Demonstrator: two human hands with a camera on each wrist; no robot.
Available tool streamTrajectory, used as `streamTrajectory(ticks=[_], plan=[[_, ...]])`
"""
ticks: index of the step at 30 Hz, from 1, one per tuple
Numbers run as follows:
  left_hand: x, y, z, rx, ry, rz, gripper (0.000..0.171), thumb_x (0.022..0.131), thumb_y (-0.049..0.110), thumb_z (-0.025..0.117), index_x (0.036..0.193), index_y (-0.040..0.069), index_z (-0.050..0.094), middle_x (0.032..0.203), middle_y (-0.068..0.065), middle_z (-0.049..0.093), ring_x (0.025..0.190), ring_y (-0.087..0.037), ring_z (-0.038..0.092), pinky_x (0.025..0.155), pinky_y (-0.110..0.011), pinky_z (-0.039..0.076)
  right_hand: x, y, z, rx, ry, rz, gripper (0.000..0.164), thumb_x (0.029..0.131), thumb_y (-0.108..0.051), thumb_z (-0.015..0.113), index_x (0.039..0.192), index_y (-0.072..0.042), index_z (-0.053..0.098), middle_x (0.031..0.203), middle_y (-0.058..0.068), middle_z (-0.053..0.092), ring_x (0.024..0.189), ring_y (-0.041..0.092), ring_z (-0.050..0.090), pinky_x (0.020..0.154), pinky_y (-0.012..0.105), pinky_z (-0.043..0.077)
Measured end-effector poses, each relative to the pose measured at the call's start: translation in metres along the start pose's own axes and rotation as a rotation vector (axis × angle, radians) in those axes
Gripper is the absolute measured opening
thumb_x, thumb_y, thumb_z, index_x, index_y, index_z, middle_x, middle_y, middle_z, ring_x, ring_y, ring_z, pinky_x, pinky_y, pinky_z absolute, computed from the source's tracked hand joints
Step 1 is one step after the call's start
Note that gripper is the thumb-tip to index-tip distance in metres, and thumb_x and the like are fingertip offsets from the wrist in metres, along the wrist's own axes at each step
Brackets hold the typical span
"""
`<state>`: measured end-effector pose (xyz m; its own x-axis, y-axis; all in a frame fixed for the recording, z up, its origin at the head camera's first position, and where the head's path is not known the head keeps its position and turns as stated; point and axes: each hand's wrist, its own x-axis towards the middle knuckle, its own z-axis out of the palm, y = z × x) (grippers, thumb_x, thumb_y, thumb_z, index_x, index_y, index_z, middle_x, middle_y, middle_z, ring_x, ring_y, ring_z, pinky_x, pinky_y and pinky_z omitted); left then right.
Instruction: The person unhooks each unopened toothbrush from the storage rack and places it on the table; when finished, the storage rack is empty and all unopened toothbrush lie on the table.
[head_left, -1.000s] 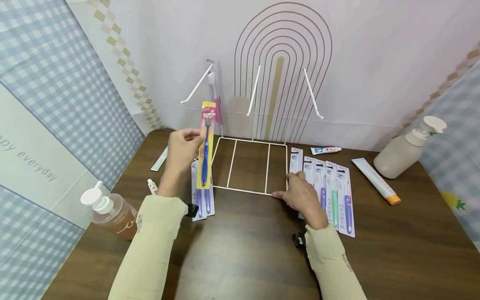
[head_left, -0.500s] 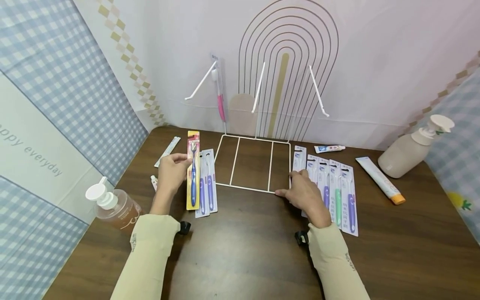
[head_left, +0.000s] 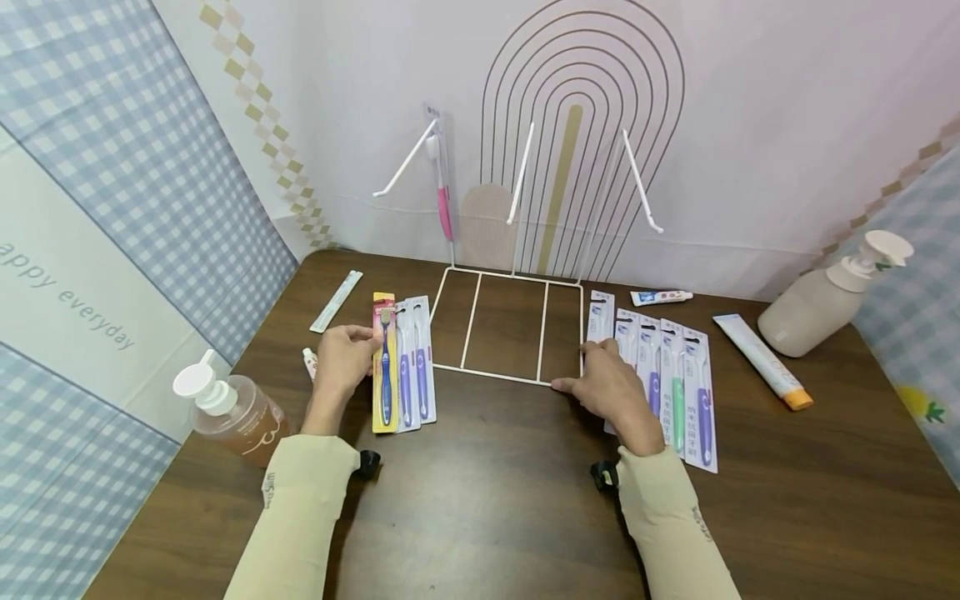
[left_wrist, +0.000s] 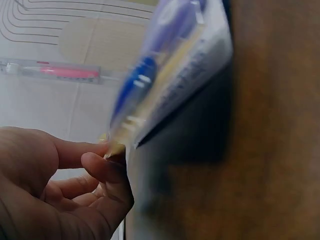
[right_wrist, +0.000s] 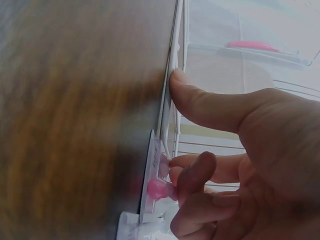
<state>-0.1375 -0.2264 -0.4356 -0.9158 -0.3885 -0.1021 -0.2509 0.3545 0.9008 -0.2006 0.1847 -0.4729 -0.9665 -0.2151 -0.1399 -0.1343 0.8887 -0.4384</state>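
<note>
In the head view my left hand pinches the left edge of a yellow-backed packaged toothbrush with a blue handle. The pack lies low at the table, beside two purple packaged toothbrushes. The left wrist view shows thumb and finger at the blurred edge of the toothbrush pack. My right hand holds the front right corner of a white wire rack, thumb on the front bar and fingers by the side bar. A pink packaged toothbrush hangs on the rack's left hook.
Right of the rack lie several packaged toothbrushes, a small toothpaste tube and a larger tube. Pump bottles stand at the right and left. A slim packet and another small tube lie at the left.
My left hand has carried the yellow toothbrush pack down from in front of the rack's left hook to the table, left of the purple packs. My right hand stays at the rack's corner.
</note>
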Motion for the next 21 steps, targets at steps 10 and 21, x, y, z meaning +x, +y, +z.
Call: streamTrajectory(ticks=[10, 21], plan=[[-0.019, 0.014, 0.000, 0.040, -0.035, -0.053, 0.031, 0.107, 0.006, 0.072, 0.126, -0.018, 0.076, 0.082, -0.005, 0.075, 0.057, -0.003, 0.061, 0.054, -0.017, 0.055, -0.014, -0.018, -0.016, 0.016, -0.020, 0.008, 0.098, 0.096, -0.053, 0.090, 0.162, 0.010, 0.054, 0.157, 0.036, 0.051, 0.092, 0.035, 0.070, 0.088, 0.057, 0.061], [-0.003, -0.004, -0.001, 0.100, -0.019, -0.045, 0.025, 0.102, 0.010, 0.074, 0.112, -0.012, 0.081, 0.074, -0.006, 0.073, 0.053, -0.009, 0.068, 0.052, -0.022, 0.055, -0.004, -0.007, -0.005, 0.013, -0.010, 0.011, 0.100, 0.094, -0.057, 0.091, 0.163, 0.007, 0.055, 0.157, 0.034, 0.052, 0.096, 0.037, 0.070, 0.091, 0.059, 0.061]])
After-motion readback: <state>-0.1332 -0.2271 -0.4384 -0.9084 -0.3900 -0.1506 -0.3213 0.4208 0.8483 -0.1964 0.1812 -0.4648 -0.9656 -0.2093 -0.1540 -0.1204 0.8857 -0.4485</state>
